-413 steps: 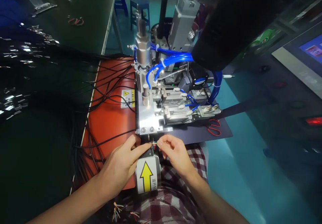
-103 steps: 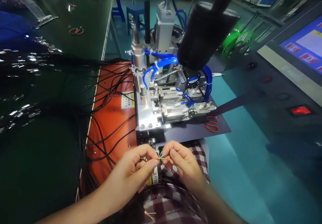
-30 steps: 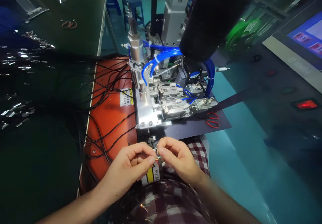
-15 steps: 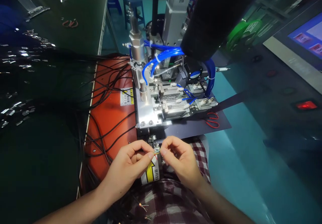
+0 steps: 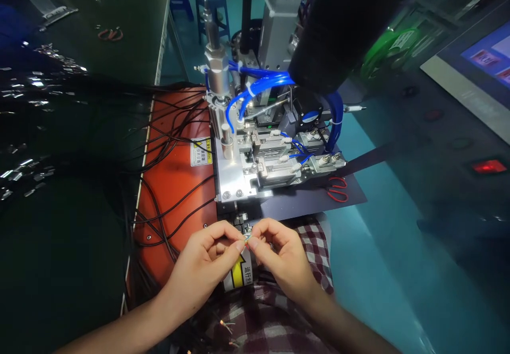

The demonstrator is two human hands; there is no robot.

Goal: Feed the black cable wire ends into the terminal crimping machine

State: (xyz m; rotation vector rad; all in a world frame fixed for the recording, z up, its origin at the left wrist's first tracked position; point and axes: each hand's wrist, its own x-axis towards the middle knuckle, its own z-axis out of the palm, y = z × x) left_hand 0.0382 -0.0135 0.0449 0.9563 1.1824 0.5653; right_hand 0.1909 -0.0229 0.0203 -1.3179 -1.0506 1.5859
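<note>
Thin coloured wires (image 5: 247, 238) show between my fingertips, just in front of the machine. My left hand (image 5: 217, 248) pinches them from the left, thumb against index finger. From the right, my right hand (image 5: 277, 245) pinches at the same wires, its fingertips almost touching those of my left hand. Below the fingertips is a white label (image 5: 247, 272) with a yellow and black arrow. The ends of the wires are too small to make out.
Ahead stands a metal machine (image 5: 233, 176) with blue tubes (image 5: 271, 80). Black cables (image 5: 181, 187) cross the orange surface (image 5: 175, 205) at the left. Red-handled scissors (image 5: 338, 189) lie on the dark plate. A screen (image 5: 488, 57) is at the right.
My right hand has moved slightly left, closing the gap to my left hand, and its fingertips now meet the wires. My left hand has barely moved.
</note>
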